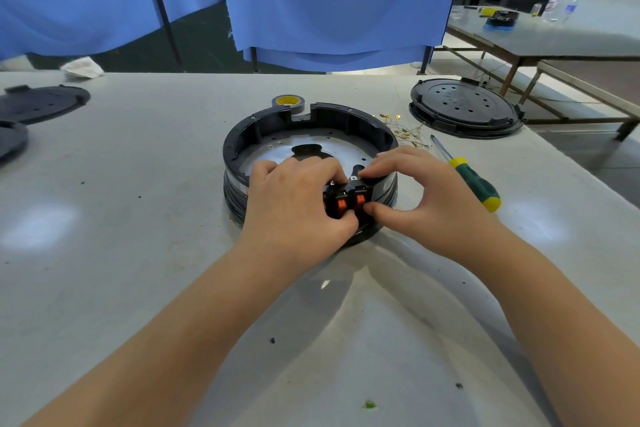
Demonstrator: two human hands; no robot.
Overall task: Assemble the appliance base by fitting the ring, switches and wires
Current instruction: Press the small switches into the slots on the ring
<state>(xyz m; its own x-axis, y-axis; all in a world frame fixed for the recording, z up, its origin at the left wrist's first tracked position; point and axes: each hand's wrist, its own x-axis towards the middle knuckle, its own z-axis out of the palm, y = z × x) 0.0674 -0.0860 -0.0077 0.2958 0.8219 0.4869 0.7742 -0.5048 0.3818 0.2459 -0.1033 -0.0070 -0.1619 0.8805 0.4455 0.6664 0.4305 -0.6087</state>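
Spreading wide under everything, the pale grey table (138,218) looks smooth and faintly glossy. At its middle sits the appliance base (304,135), a round black plastic ring wall around a silvery metal floor plate with a dark cut-out. Behind and to the right of the base lies a flat round black cover (464,107) dotted with holes. Just right of the base rests a screwdriver (474,182) (green and yellow grip, thin steel shaft). The left hand (294,208) curls over the base's near rim, gripping the two black switches (349,201) with orange rockers. The right hand (415,194) pinches the right-hand switch between thumb and fingertips.
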